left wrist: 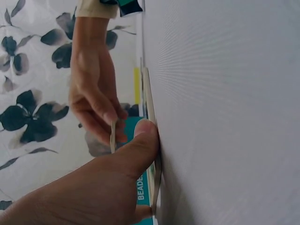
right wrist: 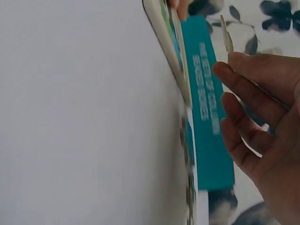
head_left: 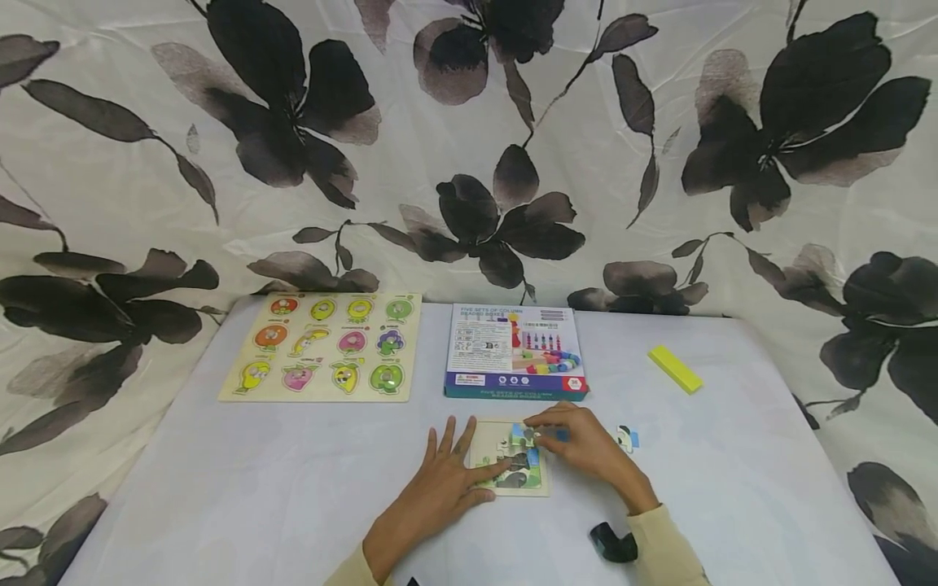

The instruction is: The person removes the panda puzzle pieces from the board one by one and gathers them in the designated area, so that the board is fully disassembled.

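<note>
A small wooden jigsaw board (head_left: 544, 480) with a green, blue and black picture lies at the front middle of the table. My left hand (head_left: 443, 490) rests on its left side, fingers spread, with the thumb at the near edge. Over the board's upper right, my right hand (head_left: 586, 443) pinches a thin puzzle piece (right wrist: 228, 40) between thumb and fingertips. In the left wrist view that piece (left wrist: 113, 136) stands on edge, raised above the board. Another loose piece (head_left: 627, 439), white and blue, lies right of the right hand. The right fingers partly cover the board's corner.
Behind the board lies a beads box (head_left: 513, 391) with a teal side. A wooden board with fruit pictures (head_left: 330, 334) is at the back left, a yellow block (head_left: 675, 369) at the back right. A black device (head_left: 614, 544) sits by the right cuff. Floral cloth (head_left: 469, 138) hangs behind.
</note>
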`<state>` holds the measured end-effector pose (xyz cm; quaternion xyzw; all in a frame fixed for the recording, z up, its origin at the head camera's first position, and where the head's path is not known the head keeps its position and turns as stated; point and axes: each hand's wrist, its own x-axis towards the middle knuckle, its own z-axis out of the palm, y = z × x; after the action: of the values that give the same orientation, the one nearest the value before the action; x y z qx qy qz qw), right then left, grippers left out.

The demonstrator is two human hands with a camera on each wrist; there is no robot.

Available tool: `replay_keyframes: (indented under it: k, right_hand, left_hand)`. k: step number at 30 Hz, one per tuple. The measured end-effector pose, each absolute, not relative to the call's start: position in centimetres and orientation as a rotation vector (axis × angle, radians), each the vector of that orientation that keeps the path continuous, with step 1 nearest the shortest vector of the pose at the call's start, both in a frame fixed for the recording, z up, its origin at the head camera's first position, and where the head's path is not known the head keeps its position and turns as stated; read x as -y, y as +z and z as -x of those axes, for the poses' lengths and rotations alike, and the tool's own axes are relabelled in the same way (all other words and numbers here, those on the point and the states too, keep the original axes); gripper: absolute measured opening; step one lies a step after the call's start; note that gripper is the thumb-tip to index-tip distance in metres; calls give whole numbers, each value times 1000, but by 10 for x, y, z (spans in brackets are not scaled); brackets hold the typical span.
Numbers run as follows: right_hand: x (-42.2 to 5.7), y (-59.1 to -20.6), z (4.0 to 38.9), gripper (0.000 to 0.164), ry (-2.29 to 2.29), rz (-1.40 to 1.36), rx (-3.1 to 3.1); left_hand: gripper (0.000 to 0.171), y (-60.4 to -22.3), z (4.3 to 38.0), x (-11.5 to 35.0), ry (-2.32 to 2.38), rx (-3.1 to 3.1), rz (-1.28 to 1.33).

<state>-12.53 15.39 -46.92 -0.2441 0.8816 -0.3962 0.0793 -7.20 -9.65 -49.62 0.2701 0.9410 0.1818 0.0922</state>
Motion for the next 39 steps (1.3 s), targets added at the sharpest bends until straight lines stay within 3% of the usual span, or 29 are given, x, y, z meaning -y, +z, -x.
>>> replay_keyframes:
  k: [12, 39]
  right_hand:
    - [-207, -471, 113, 25, -1090, 692, -2749]
    - [-211, -482, 99, 24, -1071, 590, -2633]
  left_hand:
    - [45, -496, 70, 98, 612, -2786, -781]
    - [44, -493, 70, 96, 603, -2795, -784]
